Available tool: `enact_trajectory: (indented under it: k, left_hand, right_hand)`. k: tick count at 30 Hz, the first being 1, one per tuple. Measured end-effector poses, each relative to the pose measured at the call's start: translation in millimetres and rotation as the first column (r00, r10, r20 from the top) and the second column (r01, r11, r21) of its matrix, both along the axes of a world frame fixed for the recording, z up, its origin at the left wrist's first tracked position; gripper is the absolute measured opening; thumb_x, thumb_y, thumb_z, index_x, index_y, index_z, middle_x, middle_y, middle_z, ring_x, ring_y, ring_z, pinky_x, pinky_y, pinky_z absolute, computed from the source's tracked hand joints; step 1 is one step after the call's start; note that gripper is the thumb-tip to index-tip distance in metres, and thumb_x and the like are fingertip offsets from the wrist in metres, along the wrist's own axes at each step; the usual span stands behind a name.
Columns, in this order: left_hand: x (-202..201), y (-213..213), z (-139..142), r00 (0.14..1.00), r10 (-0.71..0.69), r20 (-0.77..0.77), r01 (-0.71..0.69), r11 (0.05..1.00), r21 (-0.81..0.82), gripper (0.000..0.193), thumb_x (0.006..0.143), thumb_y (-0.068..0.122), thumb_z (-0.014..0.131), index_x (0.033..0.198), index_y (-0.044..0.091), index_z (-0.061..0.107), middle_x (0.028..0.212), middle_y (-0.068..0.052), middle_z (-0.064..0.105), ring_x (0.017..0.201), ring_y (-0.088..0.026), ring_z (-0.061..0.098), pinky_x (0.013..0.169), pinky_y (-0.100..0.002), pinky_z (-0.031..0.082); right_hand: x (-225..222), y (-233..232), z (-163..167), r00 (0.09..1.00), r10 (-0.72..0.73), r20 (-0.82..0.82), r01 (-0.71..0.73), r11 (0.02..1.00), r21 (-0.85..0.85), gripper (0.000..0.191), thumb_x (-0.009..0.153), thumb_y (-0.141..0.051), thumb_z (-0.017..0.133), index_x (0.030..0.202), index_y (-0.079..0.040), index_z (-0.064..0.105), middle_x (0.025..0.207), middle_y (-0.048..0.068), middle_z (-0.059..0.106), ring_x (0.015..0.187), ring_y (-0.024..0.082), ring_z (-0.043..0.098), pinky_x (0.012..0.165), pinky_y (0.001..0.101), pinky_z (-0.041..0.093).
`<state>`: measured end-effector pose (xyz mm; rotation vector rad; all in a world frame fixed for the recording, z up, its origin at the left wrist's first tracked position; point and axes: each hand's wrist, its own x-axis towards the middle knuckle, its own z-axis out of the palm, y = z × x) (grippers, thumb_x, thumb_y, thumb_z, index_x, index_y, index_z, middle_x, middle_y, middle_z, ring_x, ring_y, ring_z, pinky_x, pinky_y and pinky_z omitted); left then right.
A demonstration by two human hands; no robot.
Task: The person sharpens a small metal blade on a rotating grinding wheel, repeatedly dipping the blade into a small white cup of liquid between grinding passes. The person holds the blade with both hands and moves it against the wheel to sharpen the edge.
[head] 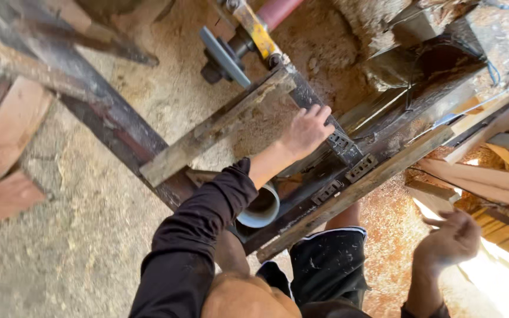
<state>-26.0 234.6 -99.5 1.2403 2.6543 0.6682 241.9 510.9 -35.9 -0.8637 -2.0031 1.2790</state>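
Note:
My left hand [306, 131] reaches forward in a black sleeve and rests with fingers spread on the dark metal frame [349, 154] of a sawmill carriage, beside a weathered wooden plank [216, 128] that lies across it. Nothing is held in it. My right hand [450, 239] hangs free at the lower right with fingers loosely curled and apart, holding nothing, above sawdust and close to a stack of sawn boards [490, 176]. My knees and dark shorts [328, 265] show below.
A grey plastic pipe end [261, 207] opens under the frame. A red roller with a yellow bracket [260, 26] stands at the top. Sawdust [166, 88] covers the ground. Reddish wood slabs [7, 153] lie at the left, and a long dark rail [89, 100] runs diagonally.

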Motion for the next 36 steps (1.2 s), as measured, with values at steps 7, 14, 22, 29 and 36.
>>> enact_trajectory:
  k: [7,14,22,29,36]
  left_hand:
    - [-11.9,9.6,10.7,0.992,-0.096,0.084,0.096,0.995,0.005,0.009,0.092,0.011,0.064,0.096,0.005,0.07,0.113,-0.012,0.06,0.109,-0.026,0.06,0.086,-0.042,0.055]
    - [-13.7,13.5,11.9,0.989,-0.078,0.128,0.05,0.977,0.206,0.014,0.078,-0.001,0.069,0.091,0.006,0.068,0.088,-0.011,0.068,0.088,-0.028,0.069,0.076,-0.039,0.059]
    - [18.4,-66.0,32.9,0.596,-0.012,0.803,-0.46,0.814,0.354,0.032,0.075,-0.007,0.079,0.106,-0.001,0.071,0.087,-0.009,0.074,0.072,-0.014,0.069,0.067,-0.028,0.057]
    - [59.3,-159.1,34.3,-0.082,-0.109,0.991,-0.862,0.506,-0.016,0.023,0.087,-0.001,0.078,0.109,-0.006,0.072,0.085,-0.005,0.073,0.064,-0.009,0.061,0.057,-0.025,0.05]
    - [81.4,-229.5,51.9,-0.037,-0.074,0.997,-0.901,0.434,-0.001,0.021,0.086,-0.001,0.078,0.105,-0.004,0.068,0.085,-0.01,0.075,0.067,-0.012,0.067,0.06,-0.026,0.054]
  right_hand:
    - [-32.5,-119.5,13.0,0.793,0.301,0.531,-0.454,0.872,0.184,0.015,0.099,-0.006,0.073,0.113,-0.002,0.074,0.109,0.014,0.072,0.075,0.017,0.069,0.057,0.025,0.059]
    - [-81.4,-138.7,3.0,0.427,0.218,0.878,-0.738,0.645,0.199,0.025,0.09,-0.033,0.077,0.099,-0.009,0.079,0.088,0.011,0.072,0.076,0.028,0.069,0.063,0.0416,0.053]
    - [-60.1,-117.1,20.7,0.673,0.198,0.713,-0.495,0.836,0.236,0.017,0.096,-0.022,0.075,0.104,-0.008,0.08,0.089,0.011,0.073,0.072,0.024,0.066,0.065,0.0397,0.053]
    - [-86.6,-138.2,59.5,0.882,0.251,0.398,-0.433,0.766,0.476,0.01,0.095,-0.012,0.077,0.099,-0.003,0.072,0.095,0.011,0.07,0.079,0.019,0.066,0.066,0.0293,0.054]
    - [-82.5,-220.1,26.6,0.76,0.49,0.426,-0.564,0.824,0.059,0.016,0.102,-0.007,0.073,0.116,-0.001,0.075,0.089,0.007,0.073,0.067,0.01,0.061,0.054,0.0262,0.048]
